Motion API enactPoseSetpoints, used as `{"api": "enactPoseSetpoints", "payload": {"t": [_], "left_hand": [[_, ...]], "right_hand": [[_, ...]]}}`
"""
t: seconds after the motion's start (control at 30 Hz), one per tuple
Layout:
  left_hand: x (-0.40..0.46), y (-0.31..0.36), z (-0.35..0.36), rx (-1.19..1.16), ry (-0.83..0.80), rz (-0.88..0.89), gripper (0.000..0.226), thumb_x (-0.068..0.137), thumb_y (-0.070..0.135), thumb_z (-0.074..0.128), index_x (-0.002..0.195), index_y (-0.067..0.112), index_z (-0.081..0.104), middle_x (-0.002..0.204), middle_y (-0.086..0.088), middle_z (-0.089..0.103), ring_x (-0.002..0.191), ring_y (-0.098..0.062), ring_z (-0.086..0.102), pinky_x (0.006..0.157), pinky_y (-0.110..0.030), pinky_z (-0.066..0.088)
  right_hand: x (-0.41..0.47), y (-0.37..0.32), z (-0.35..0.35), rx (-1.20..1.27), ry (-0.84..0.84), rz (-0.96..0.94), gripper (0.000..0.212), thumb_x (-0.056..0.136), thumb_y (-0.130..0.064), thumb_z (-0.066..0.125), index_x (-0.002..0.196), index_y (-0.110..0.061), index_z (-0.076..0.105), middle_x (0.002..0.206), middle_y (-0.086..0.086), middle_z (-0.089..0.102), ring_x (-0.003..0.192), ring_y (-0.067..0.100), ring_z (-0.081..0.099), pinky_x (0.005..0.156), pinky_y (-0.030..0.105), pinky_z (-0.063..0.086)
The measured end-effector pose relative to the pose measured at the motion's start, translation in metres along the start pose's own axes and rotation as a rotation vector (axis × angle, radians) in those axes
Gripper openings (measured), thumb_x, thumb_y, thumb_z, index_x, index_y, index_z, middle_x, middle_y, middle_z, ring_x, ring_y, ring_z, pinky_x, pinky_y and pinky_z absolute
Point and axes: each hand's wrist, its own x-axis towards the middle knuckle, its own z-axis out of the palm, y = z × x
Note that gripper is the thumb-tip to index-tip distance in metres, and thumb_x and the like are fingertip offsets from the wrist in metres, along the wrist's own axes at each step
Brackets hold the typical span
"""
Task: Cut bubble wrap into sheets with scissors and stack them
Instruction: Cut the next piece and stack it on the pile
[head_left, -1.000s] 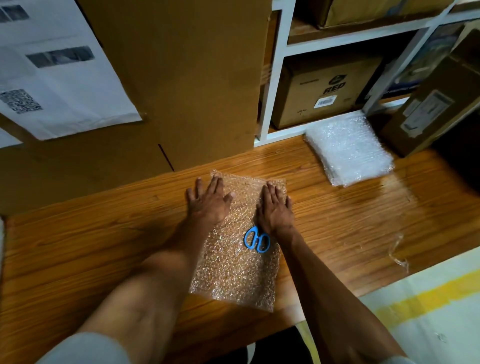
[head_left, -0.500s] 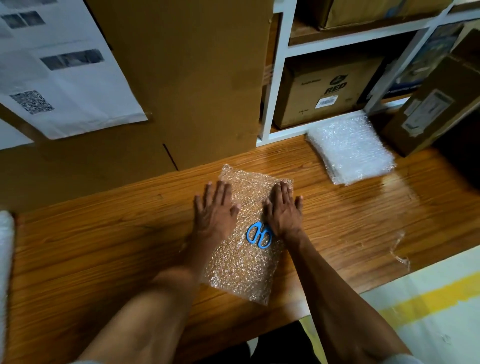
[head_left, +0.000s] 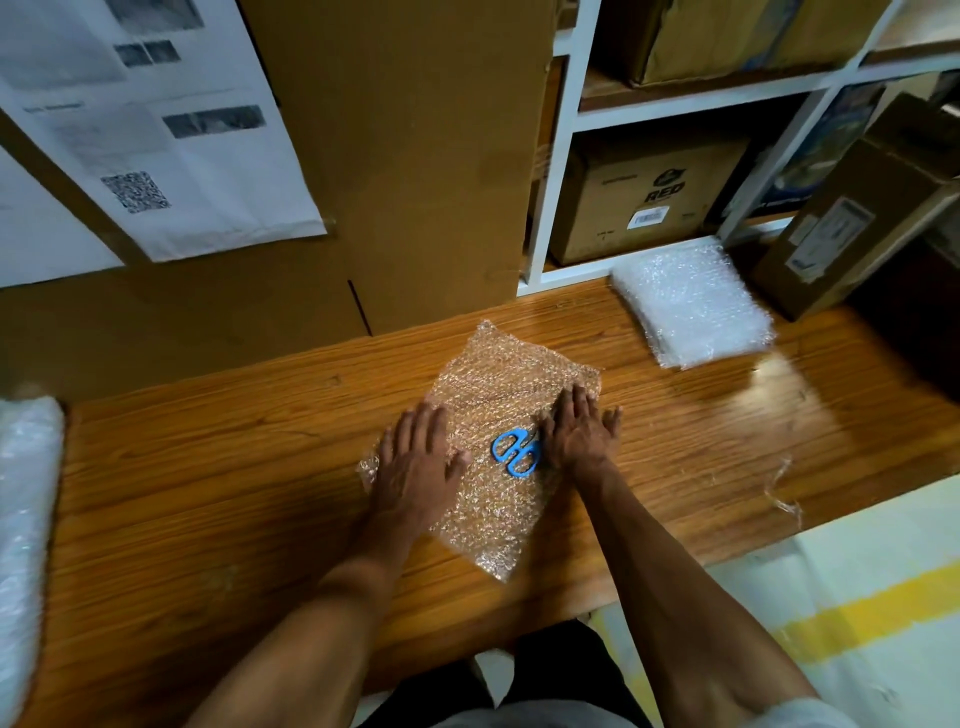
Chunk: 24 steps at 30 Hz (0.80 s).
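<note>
A sheet of bubble wrap (head_left: 493, 384) lies flat and skewed in the middle of the wooden table (head_left: 208, 467). My left hand (head_left: 415, 460) presses on its left part with straight fingers. My right hand (head_left: 579, 431) lies flat on its right edge, fingers straight. Blue-handled scissors (head_left: 514, 453) rest on the sheet between my hands, their blades hidden under my right hand. A stack of cut bubble wrap sheets (head_left: 693, 304) sits at the back right of the table.
A white bubble wrap roll (head_left: 26, 519) lies at the table's left end. A large cardboard panel (head_left: 395, 156) stands behind the table. White shelves (head_left: 561, 156) hold cardboard boxes (head_left: 649, 202). A long box (head_left: 857, 218) leans at the right. A thin plastic scrap (head_left: 782, 483) lies near the front right edge.
Both hands have slid back toward me along the sheet, and the sheet has turned to lie more askew. The roll at the left has come into view.
</note>
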Motion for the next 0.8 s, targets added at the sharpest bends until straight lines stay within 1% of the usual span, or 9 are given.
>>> {"api": "enactPoseSetpoints", "payload": {"t": [0.1,0.2,0.27,0.33,0.47,0.53,0.63,0.73,0.8], "left_hand": [[-0.012,0.003,0.004,0.065,-0.047,0.106,0.087,0.095,0.079,0.025,0.164,0.028,0.012,0.171,-0.004,0.017,0.153,-0.032,0.024,0.121,-0.054,0.021],[-0.004,-0.008,-0.001,0.042,-0.091,0.107,0.078,0.098,0.074,0.029,0.163,0.033,0.015,0.172,0.004,0.012,0.157,-0.029,0.013,0.123,-0.057,0.009],[0.007,-0.018,-0.011,0.066,-0.12,0.123,0.072,0.101,0.064,0.038,0.163,0.037,0.015,0.173,0.007,0.007,0.159,-0.028,0.005,0.123,-0.061,0.0],[0.014,-0.025,-0.024,0.093,-0.131,0.089,0.068,0.102,0.049,0.047,0.162,0.038,0.018,0.173,0.006,0.006,0.159,-0.03,0.001,0.123,-0.065,-0.002],[0.019,-0.028,-0.041,0.117,-0.044,-0.079,0.07,0.095,0.02,0.055,0.159,0.034,0.03,0.172,-0.001,0.014,0.157,-0.033,0.01,0.123,-0.059,0.01],[0.017,-0.022,-0.041,0.068,-0.011,-0.088,0.074,0.095,0.017,0.056,0.161,0.027,0.026,0.172,-0.004,0.014,0.157,-0.032,0.012,0.125,-0.057,0.013],[0.009,-0.004,-0.031,-0.052,-0.068,0.022,0.065,0.107,0.036,0.044,0.164,0.03,0.013,0.173,0.0,0.005,0.159,-0.028,0.007,0.128,-0.052,0.008],[-0.001,0.007,-0.015,-0.04,-0.179,0.039,0.061,0.109,0.051,0.027,0.164,0.036,0.003,0.172,0.004,-0.007,0.159,-0.027,-0.002,0.126,-0.051,0.005],[-0.004,0.005,-0.008,-0.013,-0.208,0.021,0.062,0.108,0.057,0.018,0.163,0.038,-0.004,0.17,0.006,-0.014,0.159,-0.026,-0.009,0.126,-0.053,0.0]], "right_hand": [[-0.011,0.004,0.002,-0.038,0.041,0.052,0.073,0.109,-0.057,0.014,0.168,-0.013,0.009,0.176,0.007,0.002,0.162,0.028,0.006,0.126,0.063,-0.01],[-0.024,0.008,0.001,-0.032,0.099,0.091,0.064,0.111,-0.05,0.024,0.16,-0.01,0.033,0.17,0.013,0.027,0.156,0.035,0.024,0.127,0.061,-0.004],[-0.033,0.008,0.0,-0.066,0.114,0.126,0.056,0.111,-0.045,0.027,0.151,-0.01,0.045,0.16,0.016,0.04,0.151,0.038,0.032,0.128,0.061,0.005],[-0.046,0.004,0.0,-0.112,0.098,0.149,0.055,0.111,-0.043,0.026,0.149,-0.01,0.046,0.158,0.017,0.041,0.15,0.038,0.032,0.126,0.059,0.012],[-0.068,-0.003,0.005,-0.196,0.132,0.125,0.043,0.109,-0.039,0.034,0.136,-0.016,0.058,0.15,0.013,0.048,0.14,0.033,0.039,0.117,0.054,0.027],[-0.066,-0.001,0.007,-0.193,0.148,0.081,0.038,0.106,-0.04,0.044,0.133,-0.019,0.061,0.146,0.011,0.05,0.137,0.032,0.042,0.114,0.052,0.032],[-0.052,0.008,0.007,-0.047,0.158,-0.099,0.05,0.102,-0.034,0.056,0.148,-0.017,0.046,0.156,0.009,0.04,0.145,0.033,0.038,0.119,0.048,0.031],[-0.041,0.019,0.01,-0.008,-0.026,-0.221,0.074,0.107,-0.028,0.053,0.168,-0.022,0.012,0.176,0.001,0.001,0.162,0.027,0.005,0.13,0.048,0.007],[-0.042,0.024,0.015,-0.026,-0.09,-0.231,0.073,0.109,-0.032,0.048,0.169,-0.026,0.006,0.176,-0.003,-0.007,0.163,0.023,0.002,0.129,0.05,0.01]]}}
